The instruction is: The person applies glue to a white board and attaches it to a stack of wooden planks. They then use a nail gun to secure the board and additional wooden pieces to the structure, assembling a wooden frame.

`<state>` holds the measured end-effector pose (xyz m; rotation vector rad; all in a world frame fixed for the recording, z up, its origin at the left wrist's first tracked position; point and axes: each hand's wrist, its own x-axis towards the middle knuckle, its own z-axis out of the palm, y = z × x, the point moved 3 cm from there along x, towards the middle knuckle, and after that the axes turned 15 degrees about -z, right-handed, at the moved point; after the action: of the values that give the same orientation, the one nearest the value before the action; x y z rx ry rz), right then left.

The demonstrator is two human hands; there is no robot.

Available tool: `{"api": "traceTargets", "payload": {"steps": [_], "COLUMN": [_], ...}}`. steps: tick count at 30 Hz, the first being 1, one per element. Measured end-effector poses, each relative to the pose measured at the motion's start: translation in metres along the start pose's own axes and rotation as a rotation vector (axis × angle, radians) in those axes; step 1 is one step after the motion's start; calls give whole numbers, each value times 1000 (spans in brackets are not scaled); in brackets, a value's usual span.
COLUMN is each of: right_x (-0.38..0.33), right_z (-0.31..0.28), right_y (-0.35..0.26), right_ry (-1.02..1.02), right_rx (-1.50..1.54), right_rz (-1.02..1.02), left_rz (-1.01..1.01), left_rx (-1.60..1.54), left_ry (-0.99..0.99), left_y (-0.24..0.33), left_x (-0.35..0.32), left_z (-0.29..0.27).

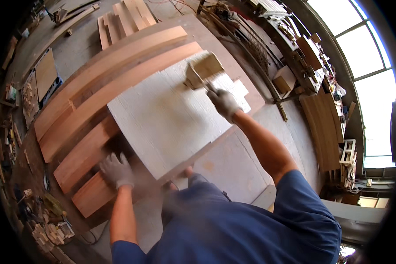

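A white-coated block of boards (163, 119) lies across the table in front of me, its surface wet-looking and streaked. Over its far right part my right hand (225, 104), in a pale work glove, grips the short handle of a tan, boxy, scoop-like container (205, 70) smeared at its edges. Whether this container touches the white surface I cannot tell. My left hand (117, 170), also gloved, has its fingers spread over the near ends of the reddish wooden boards (86, 160), left of the white block. It holds nothing; whether it rests on a board is unclear.
Long wooden planks (114, 61) lie on the table (246, 94) beyond the white block. More planks (126, 20) are stacked farther off. A cluttered workbench (299, 57) runs along the windows at right. Wood offcuts (53, 233) are heaped at lower left.
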<state>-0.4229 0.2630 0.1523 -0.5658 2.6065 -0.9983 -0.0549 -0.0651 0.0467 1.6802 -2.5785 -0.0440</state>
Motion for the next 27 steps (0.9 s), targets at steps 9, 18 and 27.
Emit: {"api": "traceTargets", "payload": {"steps": [9,18,27], "right_x": [-271,-132,155], "right_z": [-92,-28,55], "right_y": [47,-15,-86], "right_ry": [-95,-123,-112], "right_rx": [-124,-108,61], "right_rz": [298,146,-114], "left_rz": [194,126,101], "left_rx": [-237,-210,-101], "left_ry": [118,47,-12], "left_y": [-37,-49,-40], "left_x": [6,9,7], "left_z": [-3,16,-6]}}
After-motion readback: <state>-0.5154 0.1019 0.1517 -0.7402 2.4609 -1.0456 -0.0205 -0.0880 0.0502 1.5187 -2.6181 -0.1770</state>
